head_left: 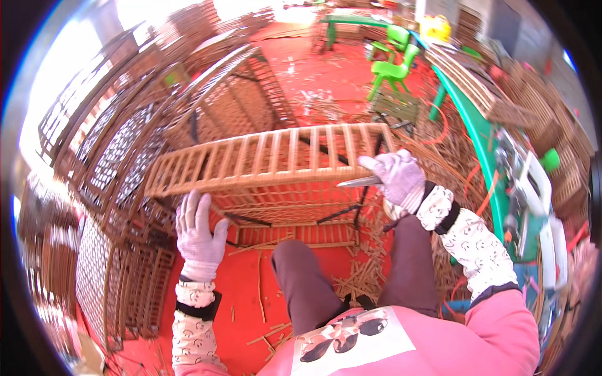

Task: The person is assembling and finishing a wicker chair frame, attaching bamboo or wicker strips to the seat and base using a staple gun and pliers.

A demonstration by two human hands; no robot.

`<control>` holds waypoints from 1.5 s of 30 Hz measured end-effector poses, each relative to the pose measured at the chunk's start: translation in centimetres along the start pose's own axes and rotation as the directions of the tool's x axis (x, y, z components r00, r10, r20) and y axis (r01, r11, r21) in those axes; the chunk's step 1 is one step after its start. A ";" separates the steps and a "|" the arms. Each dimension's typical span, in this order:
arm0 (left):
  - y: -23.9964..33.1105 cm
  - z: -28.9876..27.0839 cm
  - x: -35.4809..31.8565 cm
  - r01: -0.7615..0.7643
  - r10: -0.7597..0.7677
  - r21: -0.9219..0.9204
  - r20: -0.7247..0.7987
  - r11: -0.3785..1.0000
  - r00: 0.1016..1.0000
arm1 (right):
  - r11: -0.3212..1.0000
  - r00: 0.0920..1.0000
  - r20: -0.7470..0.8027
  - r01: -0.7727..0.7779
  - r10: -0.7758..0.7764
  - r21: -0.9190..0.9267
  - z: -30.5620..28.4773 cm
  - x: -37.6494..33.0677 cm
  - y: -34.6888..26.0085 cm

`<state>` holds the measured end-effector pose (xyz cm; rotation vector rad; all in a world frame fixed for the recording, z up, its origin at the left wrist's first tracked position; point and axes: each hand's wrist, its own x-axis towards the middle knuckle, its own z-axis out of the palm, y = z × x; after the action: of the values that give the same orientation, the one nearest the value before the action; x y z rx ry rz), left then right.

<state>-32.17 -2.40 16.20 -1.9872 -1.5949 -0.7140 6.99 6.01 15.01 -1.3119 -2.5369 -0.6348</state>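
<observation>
In front of me stands a brown woven lattice frame (269,164), box-like, with black bars inside it. My left hand (202,237), in a pale lilac glove, is held upright by the frame's left front corner. Its fingers are stretched out, and whether the fingertips touch the frame I cannot tell. Wrapped round a grey, pointed metal tool (360,182), my right hand (400,179) is at the frame's right end. The tool's tip points left along the front edge; its handle is hidden in the gloved fingers.
Stacks of woven lattice panels (128,285) crowd the left side. Cut strips (360,276) litter the red floor (241,297) around my knees. On the right runs a green table (480,147) with panels and tools on it. Green chairs (395,69) stand farther back.
</observation>
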 end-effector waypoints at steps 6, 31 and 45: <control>4.0 7.8 3.4 -0.004 0.011 -0.029 0.226 1.000 0.974 | 0.975 0.994 -0.112 0.041 -0.017 0.220 1.4 -1.1 0.5; -5.1 -11.8 -29.0 0.775 -0.852 0.443 -0.046 0.451 0.522 | 0.990 0.962 -0.266 0.090 -0.059 0.105 1.5 -0.8 -1.8; 2.6 -0.8 -17.3 0.793 -0.751 -0.010 0.316 0.609 0.580 | 0.948 0.973 -0.230 0.106 -0.036 0.299 3.5 -1.7 3.9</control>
<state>-32.78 -15.99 5.12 -1.4307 -2.7297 -0.8977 11.21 8.40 12.35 -0.9871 -2.3881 -0.3512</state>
